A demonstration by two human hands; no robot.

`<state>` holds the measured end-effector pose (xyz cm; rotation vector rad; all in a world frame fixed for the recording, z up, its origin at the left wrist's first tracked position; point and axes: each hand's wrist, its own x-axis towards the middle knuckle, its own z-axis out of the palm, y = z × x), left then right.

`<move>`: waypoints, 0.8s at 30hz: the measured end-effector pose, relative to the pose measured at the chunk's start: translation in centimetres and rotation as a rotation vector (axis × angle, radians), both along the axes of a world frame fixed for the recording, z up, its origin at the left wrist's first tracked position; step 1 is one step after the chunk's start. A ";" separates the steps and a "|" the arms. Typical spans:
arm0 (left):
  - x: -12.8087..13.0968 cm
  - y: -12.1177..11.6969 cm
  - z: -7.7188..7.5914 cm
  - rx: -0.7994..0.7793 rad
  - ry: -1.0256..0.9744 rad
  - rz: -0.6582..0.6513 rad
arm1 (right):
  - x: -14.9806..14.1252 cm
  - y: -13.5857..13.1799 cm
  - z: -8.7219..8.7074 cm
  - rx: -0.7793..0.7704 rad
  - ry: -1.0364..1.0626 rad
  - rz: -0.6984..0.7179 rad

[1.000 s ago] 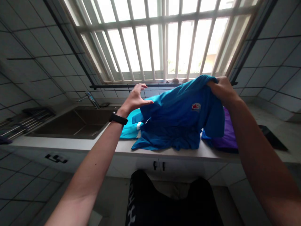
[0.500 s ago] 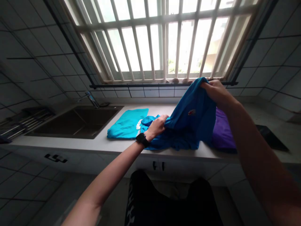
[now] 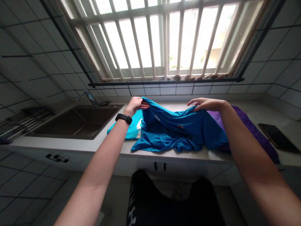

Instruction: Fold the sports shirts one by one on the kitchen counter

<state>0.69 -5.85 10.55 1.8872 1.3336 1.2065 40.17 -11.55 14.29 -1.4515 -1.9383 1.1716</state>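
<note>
A blue shirt (image 3: 174,131) with small chest logos lies rumpled on the counter, its upper edge lifted and sagging between my two hands. My left hand (image 3: 137,105), with a black band at the wrist, is closed on the shirt's left upper corner. At the other end my right hand (image 3: 208,104) pinches the fabric, its index finger stretched out. A folded turquoise garment (image 3: 128,130) with a white print lies partly under the blue shirt on the left. To the right, purple cloth (image 3: 244,128) is partly covered by the blue shirt and my right forearm.
A dark sink (image 3: 77,122) with a chrome faucet (image 3: 91,98) is at the left of the white counter (image 3: 110,146). Beside it stands a metal rack (image 3: 25,121). A dark phone (image 3: 279,136) lies at the far right. Behind the counter is a barred window (image 3: 164,47).
My left hand has moved left and up, pulling the shirt's corner out. My right hand has come down, lowering its side of the shirt. The shirt is now spread wider.
</note>
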 end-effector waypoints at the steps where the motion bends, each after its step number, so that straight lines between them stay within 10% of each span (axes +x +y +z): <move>1: 0.3 0.6 0.0 -0.098 -0.038 0.025 | -0.3 1.1 -0.5 0.076 -0.028 -0.108; 6: 1.5 2.0 -0.9 -0.310 -0.104 0.136 | -1.5 5.1 -4.3 0.521 -0.327 -0.626; 17: 0.9 1.0 -10.0 -0.147 0.589 0.184 | -2.8 3.6 -13.1 0.216 -0.659 -0.474; 24: 1.4 1.8 -11.4 -0.047 0.677 0.215 | -2.9 3.1 -14.7 0.388 -0.660 -0.417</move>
